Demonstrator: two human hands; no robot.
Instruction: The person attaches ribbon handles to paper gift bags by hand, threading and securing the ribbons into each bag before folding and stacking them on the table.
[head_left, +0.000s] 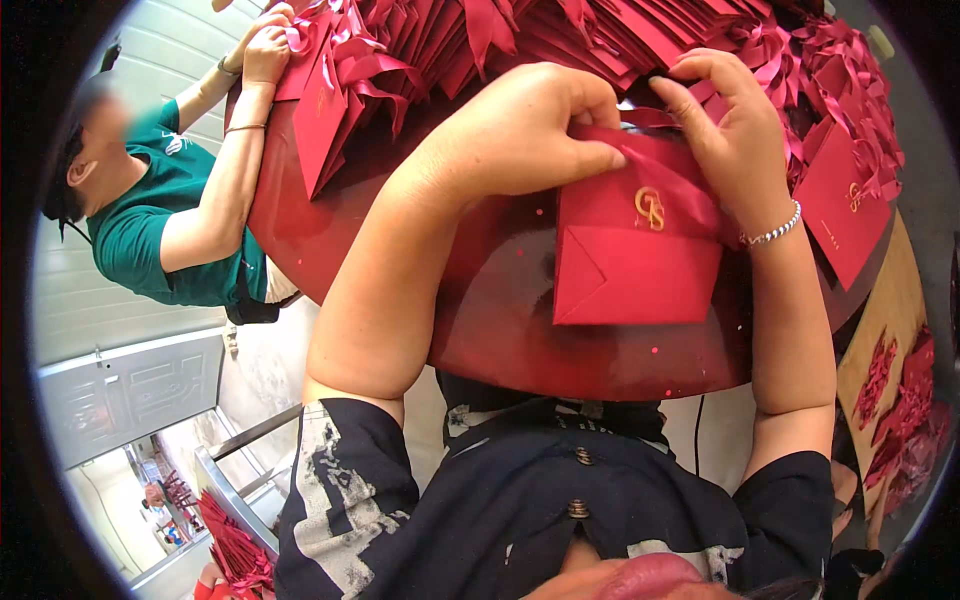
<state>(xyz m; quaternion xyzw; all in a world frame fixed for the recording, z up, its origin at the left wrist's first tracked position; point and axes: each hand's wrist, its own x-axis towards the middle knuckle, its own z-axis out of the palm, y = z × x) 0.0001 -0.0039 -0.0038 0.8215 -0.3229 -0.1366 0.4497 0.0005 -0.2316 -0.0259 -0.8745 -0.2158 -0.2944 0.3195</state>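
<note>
1. Glossy dark red table (500,330), its edge curved, carries heaped bags (628,32) with ribbons.
2. One red paper bag (635,285) is near the table's front edge, gold emblem showing.
3. Left hand (530,130): thumb and fingers pinch the bag's top edge.
4. Right hand (735,135): fingers curl beside its top; whether they grip ribbon, I cannot tell.

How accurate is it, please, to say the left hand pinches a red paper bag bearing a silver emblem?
Only the colour "silver" is wrong: the head view shows a gold emblem on the red paper bag the left hand pinches.
</note>
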